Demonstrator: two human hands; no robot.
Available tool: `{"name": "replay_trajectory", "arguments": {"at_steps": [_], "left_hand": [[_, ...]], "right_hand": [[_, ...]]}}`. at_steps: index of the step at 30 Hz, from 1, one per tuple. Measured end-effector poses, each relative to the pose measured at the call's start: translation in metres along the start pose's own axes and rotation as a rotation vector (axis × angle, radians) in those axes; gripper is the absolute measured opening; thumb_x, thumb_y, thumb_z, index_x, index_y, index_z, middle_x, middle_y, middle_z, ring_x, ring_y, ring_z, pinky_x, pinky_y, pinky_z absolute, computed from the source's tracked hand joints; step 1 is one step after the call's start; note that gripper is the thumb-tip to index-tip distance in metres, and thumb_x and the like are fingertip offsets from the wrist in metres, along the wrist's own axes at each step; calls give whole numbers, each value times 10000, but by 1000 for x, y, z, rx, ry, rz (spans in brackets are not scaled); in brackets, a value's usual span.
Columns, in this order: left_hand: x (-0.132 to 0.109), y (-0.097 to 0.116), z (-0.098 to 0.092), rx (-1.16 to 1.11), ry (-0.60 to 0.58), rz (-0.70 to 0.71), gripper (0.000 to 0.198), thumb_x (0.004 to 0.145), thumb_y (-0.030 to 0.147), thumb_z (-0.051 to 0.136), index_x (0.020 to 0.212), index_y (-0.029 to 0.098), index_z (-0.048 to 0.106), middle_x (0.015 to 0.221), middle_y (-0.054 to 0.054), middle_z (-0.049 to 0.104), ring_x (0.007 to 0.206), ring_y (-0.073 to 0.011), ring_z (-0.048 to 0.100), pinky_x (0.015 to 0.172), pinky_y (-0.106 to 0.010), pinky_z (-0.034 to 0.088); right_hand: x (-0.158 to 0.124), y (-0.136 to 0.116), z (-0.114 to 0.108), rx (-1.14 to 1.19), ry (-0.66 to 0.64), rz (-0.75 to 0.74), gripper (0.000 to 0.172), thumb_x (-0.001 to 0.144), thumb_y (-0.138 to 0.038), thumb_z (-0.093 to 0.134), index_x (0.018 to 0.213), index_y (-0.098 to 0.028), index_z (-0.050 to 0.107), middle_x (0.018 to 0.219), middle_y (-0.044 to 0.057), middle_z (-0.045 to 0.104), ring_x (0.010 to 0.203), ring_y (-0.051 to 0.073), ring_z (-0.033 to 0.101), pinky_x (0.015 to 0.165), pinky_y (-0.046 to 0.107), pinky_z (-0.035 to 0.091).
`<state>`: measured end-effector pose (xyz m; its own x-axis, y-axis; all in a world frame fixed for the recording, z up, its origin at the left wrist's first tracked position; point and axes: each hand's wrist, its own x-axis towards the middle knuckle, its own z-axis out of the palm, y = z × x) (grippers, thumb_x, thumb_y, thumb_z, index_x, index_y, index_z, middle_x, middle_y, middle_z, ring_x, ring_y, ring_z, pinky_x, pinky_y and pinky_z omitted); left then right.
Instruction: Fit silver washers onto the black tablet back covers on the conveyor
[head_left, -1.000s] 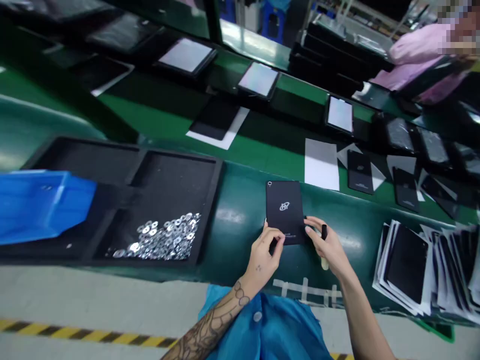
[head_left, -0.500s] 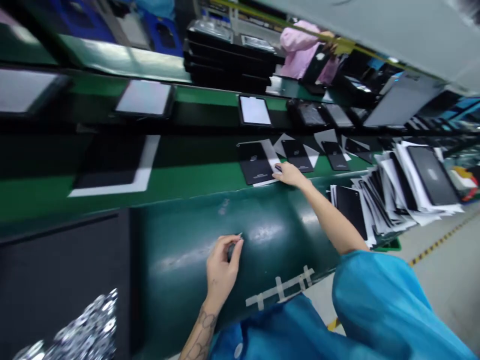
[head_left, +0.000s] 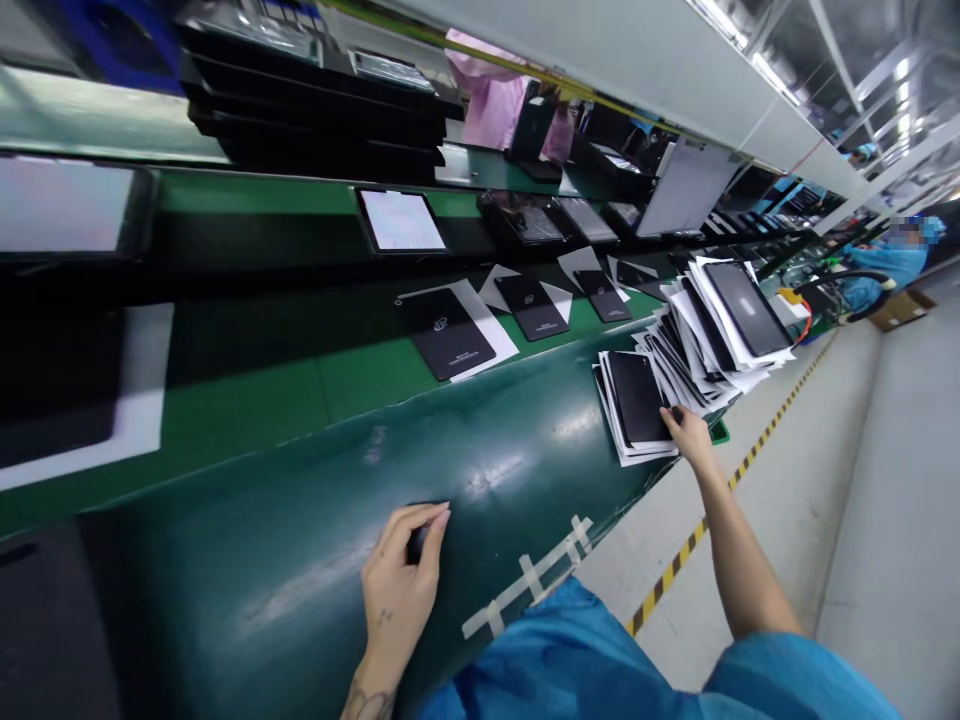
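The left hand (head_left: 399,582) is pinching its fingers together over the bench (head_left: 300,540) while the right hand (head_left: 691,436) is touching a black panel (head_left: 636,395), grip unclear.

Top tablet panel (head_left: 634,395) in near stack: plain blk; paper sheets (head_left: 651,453) under it wht. Tablet back (head_left: 450,338) on belt (head_left: 352,385): blk w/ pale logo + lettering; belt bright grn. Bench (head_left: 315,530) dk grn, tape (head_left: 530,575) off-wht. Worker's sleeve (head_left: 795,675) bright blue; co-worker's top (head_left: 491,105) pink. Floor (head_left: 817,450) lt grey, floor line (head_left: 675,568) yel/blk striped.
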<state>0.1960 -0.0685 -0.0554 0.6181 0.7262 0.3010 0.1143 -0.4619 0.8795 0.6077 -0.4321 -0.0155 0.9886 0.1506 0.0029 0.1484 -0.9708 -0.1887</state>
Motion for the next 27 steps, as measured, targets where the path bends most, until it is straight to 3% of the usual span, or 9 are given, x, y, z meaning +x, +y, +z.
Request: {"name": "replay_trajectory", "arguments": {"at_steps": [4,7,14,18,23,27], "left_hand": [[1,-1,-1,-14,27,6,142,1052,329,690,1017,217,771,1019,-50,764,930,-207,742,853,-321,568],[1,-1,0,-26,60,5,127,1051,316,694,1023,219,770,1009,-41,760,930,-198,742,854,-310,559],[1,4,3,-72,83,-21,142,1053,314,692,992,215,773,975,-36,756,884,-183,732,822,-294,559],[-1,5,4,-119,76,-88,160,1059,329,686,1010,208,779,987,-46,745,883,-184,720,813,-293,557],[-8,7,-1,-174,70,-135,174,1062,334,685,1000,205,784,976,-50,739,888,-189,717,802,-292,552],[-13,12,-10,-198,73,-164,171,1062,327,681,1013,206,792,961,-51,729,854,-185,709,784,-293,557]], "right_hand": [[1,1,0,-44,58,0,530,1012,-613,572,1207,-149,739,1085,202,781,964,329,717,786,368,477],[-2,-4,-7,-84,38,-53,495,1040,-599,515,1079,-171,762,900,160,769,833,303,692,719,356,443],[-7,-37,-30,-32,269,-439,639,1108,-626,357,1088,-139,770,1022,206,782,800,279,675,759,378,470],[-16,-70,-51,53,297,-507,684,1099,-691,375,1160,-131,763,957,175,779,672,243,625,745,383,484],[-44,-120,-89,113,391,-608,633,1085,-703,415,1107,-163,744,991,166,754,727,250,640,751,401,510],[-72,-145,-128,198,416,-638,513,1045,-710,496,1000,-268,754,1000,165,734,870,322,700,825,499,547]]}}
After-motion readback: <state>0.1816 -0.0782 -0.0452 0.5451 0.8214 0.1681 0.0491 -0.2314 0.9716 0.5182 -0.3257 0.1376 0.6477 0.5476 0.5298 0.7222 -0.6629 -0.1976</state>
